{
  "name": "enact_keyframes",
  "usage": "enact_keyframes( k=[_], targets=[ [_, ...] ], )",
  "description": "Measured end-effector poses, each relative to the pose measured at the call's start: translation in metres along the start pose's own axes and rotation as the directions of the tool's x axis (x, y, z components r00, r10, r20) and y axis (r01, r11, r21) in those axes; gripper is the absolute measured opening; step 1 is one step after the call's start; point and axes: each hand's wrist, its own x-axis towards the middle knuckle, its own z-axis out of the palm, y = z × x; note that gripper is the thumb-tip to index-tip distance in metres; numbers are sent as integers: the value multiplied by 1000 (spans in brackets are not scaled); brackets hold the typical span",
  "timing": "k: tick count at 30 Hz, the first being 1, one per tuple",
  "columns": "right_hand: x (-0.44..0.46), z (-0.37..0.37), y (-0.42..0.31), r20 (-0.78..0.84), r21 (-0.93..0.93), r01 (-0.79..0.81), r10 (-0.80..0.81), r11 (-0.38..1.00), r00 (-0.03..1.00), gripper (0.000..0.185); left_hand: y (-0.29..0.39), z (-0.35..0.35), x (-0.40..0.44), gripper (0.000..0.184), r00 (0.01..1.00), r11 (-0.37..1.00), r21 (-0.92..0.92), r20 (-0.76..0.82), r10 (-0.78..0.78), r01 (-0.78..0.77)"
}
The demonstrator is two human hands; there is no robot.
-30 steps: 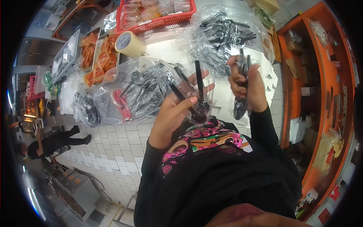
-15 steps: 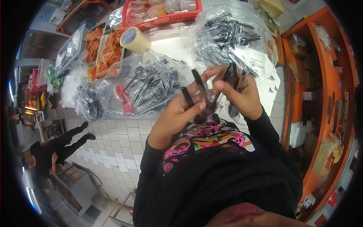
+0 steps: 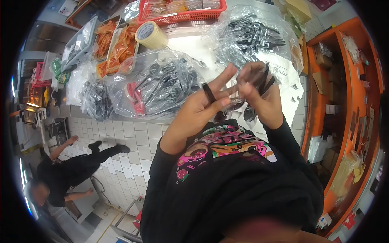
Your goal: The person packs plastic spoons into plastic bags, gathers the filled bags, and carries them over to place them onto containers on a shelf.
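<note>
My left hand (image 3: 196,111) pinches a black plastic utensil (image 3: 209,93) between thumb and fingers, its handle pointing up. Beside it, my right hand (image 3: 265,101) is closed around several black utensils (image 3: 267,79), partly blurred. The fingertips of both hands nearly meet over dark spoon bowls, where overlap hides the details. In front of my left hand lies a clear bag of black cutlery (image 3: 162,85) with a red-pink item (image 3: 135,98) in it. Beyond my right hand is another open clear bag of black cutlery (image 3: 251,34).
A roll of tape (image 3: 151,35), trays of orange packets (image 3: 121,46) and a red basket (image 3: 182,17) stand on the table. A smaller cutlery bundle (image 3: 96,97) is at the left. Orange shelves (image 3: 344,109) stand at the right. Another person (image 3: 77,168) is on the left.
My hands have come together, the right moving left towards the left hand. Fewer utensil handles show in my left hand. The other person has moved nearer, and the view has shifted slightly.
</note>
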Motion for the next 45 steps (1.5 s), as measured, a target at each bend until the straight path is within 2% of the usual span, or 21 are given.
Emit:
enact_keyframes(
  k=[2, 4, 6, 10, 12, 15, 18, 19, 20, 22, 23, 26, 28, 29, 32, 36, 38, 40, 41, 43, 45],
  targets=[
    [1, 1, 0, 41, -28, 121, -120, 992, 992, 27, 3, 0, 0, 58, 999, 987, 153, 12, -42, 40],
    [0, -1, -6, 144, -358, 139, -92, 923, 985, 21, 2, 1, 0, 58, 996, 950, 302, 20, -86, 76],
    [0, 6, -3, 66, -186, 113, -102, 976, 993, 13, -3, 4, -1, 63, 997, 965, 252, -1, 77, -74],
    [-3, 10, -3, 66, -169, 216, -207, 962, 976, 15, 10, 5, -4, 69, 999, 940, 339, -36, 39, -25],
    [-2, 12, -3, 33, -86, 185, -183, 979, 983, 16, 24, 4, -8, 69, 954, 683, 704, -28, 299, -194],
    [12, 17, -8, -305, -145, 193, -230, 970, 924, 20, 45, -30, -35, 67, 748, 402, 910, -195, 635, -103],
    [35, 43, -26, -192, -228, 481, -523, 847, 830, 33, 66, -57, -63, 68, 334, 27, 945, -142, 932, 327],
    [47, 48, -21, -1, -234, 641, -659, 731, 752, 41, 65, -63, -67, 68, 333, 20, 943, -138, 933, 332],
    [56, 63, -11, 100, -165, 690, -684, 704, 722, 24, 59, -73, -71, 65, 354, -16, 894, -162, 921, 448],
    [74, 94, 8, 296, 0, 744, -711, 668, 638, 22, 39, -104, -85, 57, 408, 102, 836, -365, 837, 540],
    [80, 112, 4, 495, -261, 863, -708, 432, 504, 27, 28, -123, -95, 52, 448, 256, 811, -521, 727, 527],
    [91, 170, 87, 660, -674, 716, -287, 180, 694, 31, 27, -134, -112, 36, 412, 496, 700, -709, 573, 514],
    [103, 187, 136, 705, -700, 673, 76, 238, 705, 42, 30, -122, -122, 27, 328, 840, 540, -787, 523, -45],
    [108, 189, 153, 738, -671, 647, 238, 362, 632, 47, 30, -117, -125, 27, 351, 843, 534, -781, 517, -54],
    [110, 188, 202, 861, -469, 829, -51, 305, 506, 52, 31, -112, -132, 23, 491, 828, 559, -710, 504, -42],
    [100, 180, 176, 826, -389, 844, -265, 368, 497, 49, 27, -124, -139, 23, 444, 861, 479, -743, 502, -171],
    [88, 140, 110, 699, -113, 827, -547, 550, 460, 34, 29, -126, -141, 22, 423, 853, 507, -751, 507, -123],
    [83, 76, 74, 484, -400, 666, -472, 630, 737, 34, 36, -119, -139, 22, 395, 864, 498, -780, 485, -77],
    [75, 44, 67, 133, -402, 459, -446, 792, 885, 38, 38, -120, -142, 22, 373, 826, 562, -775, 510, 38],
    [75, -40, 57, 24, -835, 341, -593, 431, 805, 47, 40, -117, -139, 23, 280, 766, 622, -774, 568, 164],
    [50, -110, 60, -7, -963, 96, -381, 250, 925, 44, 51, -111, -128, 23, 275, 694, 698, -712, 646, 176]
  ],
)
